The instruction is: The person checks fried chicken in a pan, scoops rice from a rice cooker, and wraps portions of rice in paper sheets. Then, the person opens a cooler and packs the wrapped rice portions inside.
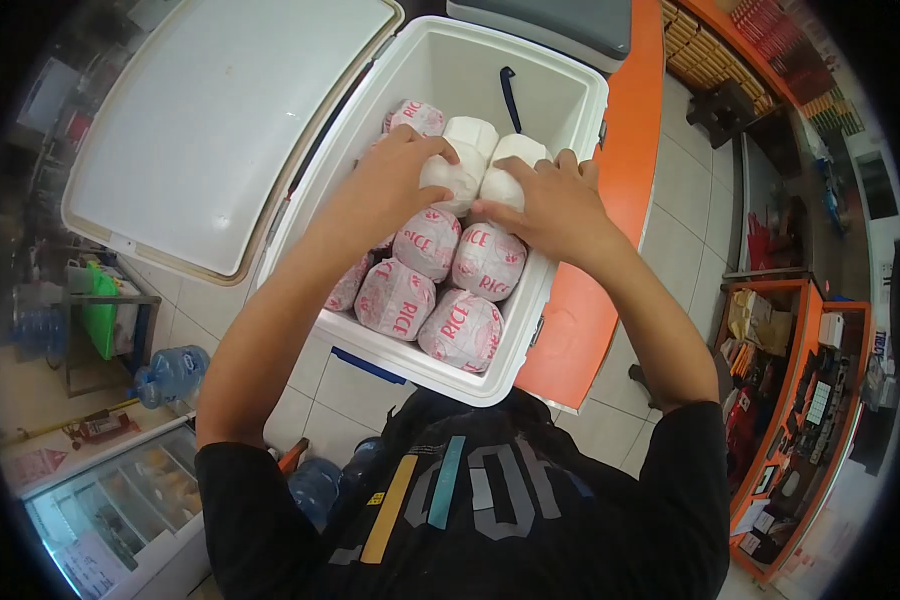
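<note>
An open white cooler box (560, 75) holds several round packs in paper printed "RICE", such as one rice pack (456, 330) near its front wall. Plain white wrapped packs lie farther back, one of them a white pack (470, 132) beyond my fingers. My left hand (410, 168) curls its thumb and fingers around a white paper-wrapped pack (454, 182). Beside it, my right hand (560, 200) has its thumb and fingers closed about another white paper-wrapped pack (499, 187). Both packs sit on or against the printed ones; their undersides are hidden.
The cooler's lid (210, 120) is swung open to the left. An orange counter (585, 320) runs along the right, with a grey-lidded box (560, 20) at the back. Water jugs (175, 375) stand on the tiled floor at left, near a glass-topped freezer (120, 500). Orange shelves (780, 400) stand at right.
</note>
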The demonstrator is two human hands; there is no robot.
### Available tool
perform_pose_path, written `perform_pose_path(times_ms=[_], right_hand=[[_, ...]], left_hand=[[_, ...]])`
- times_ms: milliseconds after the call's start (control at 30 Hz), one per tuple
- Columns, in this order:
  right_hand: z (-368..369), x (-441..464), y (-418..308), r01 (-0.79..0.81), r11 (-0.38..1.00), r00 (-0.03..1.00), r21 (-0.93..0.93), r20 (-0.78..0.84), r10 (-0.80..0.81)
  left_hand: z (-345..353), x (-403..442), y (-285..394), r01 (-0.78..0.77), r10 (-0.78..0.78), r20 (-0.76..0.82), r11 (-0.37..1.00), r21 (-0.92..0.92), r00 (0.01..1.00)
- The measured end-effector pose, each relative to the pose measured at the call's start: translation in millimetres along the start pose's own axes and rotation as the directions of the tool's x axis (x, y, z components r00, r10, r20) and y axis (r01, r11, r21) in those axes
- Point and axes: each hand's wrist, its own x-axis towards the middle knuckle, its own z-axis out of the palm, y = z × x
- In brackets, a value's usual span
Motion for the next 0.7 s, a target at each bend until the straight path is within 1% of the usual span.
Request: perform_pose_path(times_ms=[67,100,133,167,200,267,300,367,400,467,500,533,567,600,633,700], right_hand=[[-9,5,7,0.018,0.980,0.981,0.196,0.186,-0.055],[-6,6,12,0.024,0.980,0.981,0.197,0.183,-0.061],[0,4,17,0.131,0.906,0.972,0.402,0.126,-0.196],[6,4,22,0.230,0.781,0.950,0.580,0.043,-0.311],[11,5,26,0.233,0.782,0.949,0.579,0.039,-0.311],[17,9,34,0.356,0.754,0.924,0.551,-0.090,-0.371],[16,10,39,0.357,0.751,0.924,0.555,-0.093,-0.370],[6,15,46,0.435,0.784,0.872,0.443,0.009,-0.489],[5,15,42,0.439,0.782,0.871,0.443,0.005,-0.492],[7,12,24,0.355,0.863,0.890,0.359,0.154,-0.430],[1,8,19,0.312,0.877,0.906,0.367,0.163,-0.390],[1,4,21,0.316,0.875,0.905,0.367,0.159,-0.394],[1,0,26,0.287,0.800,0.932,0.526,0.040,-0.361],[1,-2,32,0.271,0.694,0.949,0.667,-0.066,-0.307],[-1,-2,40,0.281,0.691,0.944,0.666,-0.063,-0.323],[-14,-3,53,0.453,0.704,0.891,0.547,-0.304,-0.337]], left_hand=[[0,1,1,0.011,-0.011,-0.016,1.000,-0.004,1.000],[0,0,0,0.021,-0.021,-0.023,1.000,-0.013,1.000],[0,-2,-2,0.024,-0.024,-0.027,1.000,-0.009,0.999],[1,-1,-6,0.000,-0.001,-0.027,0.999,-0.034,1.000],[1,0,-8,-0.025,0.023,-0.028,0.998,-0.059,0.999],[-2,2,-10,-0.022,0.022,-0.009,0.998,-0.066,1.000],[-3,2,-9,-0.017,0.018,0.013,0.997,-0.073,1.000],[-6,1,-1,-0.015,0.016,0.017,0.999,-0.042,1.000],[-6,1,2,-0.010,0.010,0.024,1.000,-0.018,1.000],[-4,1,5,-0.007,0.007,0.025,1.000,0.006,1.000],[-4,2,5,-0.007,0.006,0.023,1.000,0.027,1.000],[-5,2,5,-0.005,0.005,0.020,0.999,0.031,1.000],[-5,0,5,0.001,-0.002,0.025,1.000,0.008,1.000],[-6,-1,4,0.012,-0.012,0.027,1.000,-0.018,1.000],[-8,-2,4,0.026,-0.026,0.018,0.999,-0.018,1.000],[-13,-6,8,0.024,-0.024,0.034,0.999,-0.024,0.999]])
